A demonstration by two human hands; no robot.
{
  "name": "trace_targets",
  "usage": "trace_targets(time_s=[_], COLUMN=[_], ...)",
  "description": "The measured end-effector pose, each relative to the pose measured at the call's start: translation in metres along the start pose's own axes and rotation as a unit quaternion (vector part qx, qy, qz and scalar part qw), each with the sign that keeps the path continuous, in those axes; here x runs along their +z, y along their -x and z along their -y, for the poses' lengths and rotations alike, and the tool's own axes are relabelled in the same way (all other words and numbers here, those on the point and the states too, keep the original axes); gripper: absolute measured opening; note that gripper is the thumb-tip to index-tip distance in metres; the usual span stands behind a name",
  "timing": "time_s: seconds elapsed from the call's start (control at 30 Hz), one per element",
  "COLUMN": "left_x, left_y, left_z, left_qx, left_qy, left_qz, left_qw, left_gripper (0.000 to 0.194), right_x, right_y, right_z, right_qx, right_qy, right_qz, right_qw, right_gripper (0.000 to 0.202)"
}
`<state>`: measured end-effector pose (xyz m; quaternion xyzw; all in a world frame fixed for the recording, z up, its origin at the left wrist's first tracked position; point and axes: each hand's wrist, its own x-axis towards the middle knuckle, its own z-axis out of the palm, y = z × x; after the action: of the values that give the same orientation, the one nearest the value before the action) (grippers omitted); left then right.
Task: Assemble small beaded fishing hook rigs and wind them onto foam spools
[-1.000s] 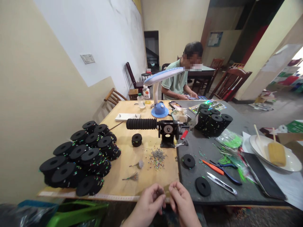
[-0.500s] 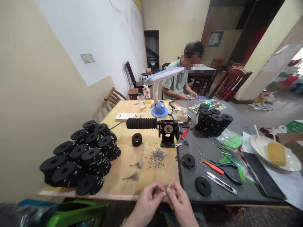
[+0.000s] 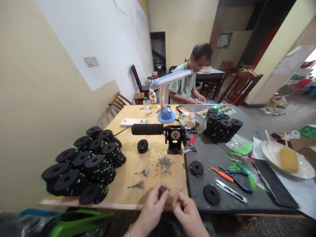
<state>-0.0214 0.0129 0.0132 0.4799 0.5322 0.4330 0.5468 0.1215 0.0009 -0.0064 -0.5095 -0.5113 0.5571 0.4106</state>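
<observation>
While both hands hover at the near edge of the wooden table point(image 3: 138, 158), the left hand point(image 3: 151, 207) pinches a small dark tuft point(image 3: 161, 191) between thumb and fingertips – the tuft sits right at that pinch, too small to make out in detail. The right hand point(image 3: 185, 210) is just beside it, fingers curled in and thumb meeting forefinger; whether anything lies in that narrow pinch I cannot tell.

Just beyond the left hand's pinch lie two feathered bits point(image 3: 138, 184) on the wood, and past them a scatter of tiny coloured beads point(image 3: 164, 163). Off to the left of the hands a heap of black foam spools point(image 3: 84, 161) crowds the table edge. To the right of the pinch a dark mat point(image 3: 222, 184) carries a loose black foam disc point(image 3: 211, 194), a second disc point(image 3: 197, 168), small snips point(image 3: 230, 191) and orange-handled pliers point(image 3: 222, 174).

Farther out from the hands stands a hand-crank winder point(image 3: 175, 138) with a long black foam-covered bar point(image 3: 147, 129), one lone spool point(image 3: 142, 145) near it – and behind that a blue desk lamp point(image 3: 168, 98). To the right of the winder stands another cluster of black spools point(image 3: 222, 126). Well right of the grip a white plate point(image 3: 303, 168) holds a corn cob point(image 3: 288, 160) on a stick.

At the far end of the table another person point(image 3: 189, 82) in a pale green shirt sits bent over their own work.
</observation>
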Motion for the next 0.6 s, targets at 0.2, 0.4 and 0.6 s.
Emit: trace_targets(time_s=[0.2,0.4,0.6], left_x=[-0.008,-0.030,-0.021], left_y=[-0.007,-0.001,0.013], left_z=[0.004,-0.002,0.007], left_qx=[-0.002,-0.041,-0.078], left_qy=[0.013,0.022,0.022], left_qz=[-0.047,0.003,0.077], left_qw=[0.999,0.999,0.994], left_gripper=[0.035,0.041,0.038], right_x=[-0.006,-0.009,-0.004], right_y=[0.000,0.003,0.007], right_z=[-0.005,-0.009,-0.010], right_qx=[0.003,0.040,0.052], right_qy=[-0.033,-0.094,-0.098], right_qz=[-0.018,-0.009,0.005], right_qw=[0.999,0.995,0.994], right_gripper=[0.024,0.037,0.047])
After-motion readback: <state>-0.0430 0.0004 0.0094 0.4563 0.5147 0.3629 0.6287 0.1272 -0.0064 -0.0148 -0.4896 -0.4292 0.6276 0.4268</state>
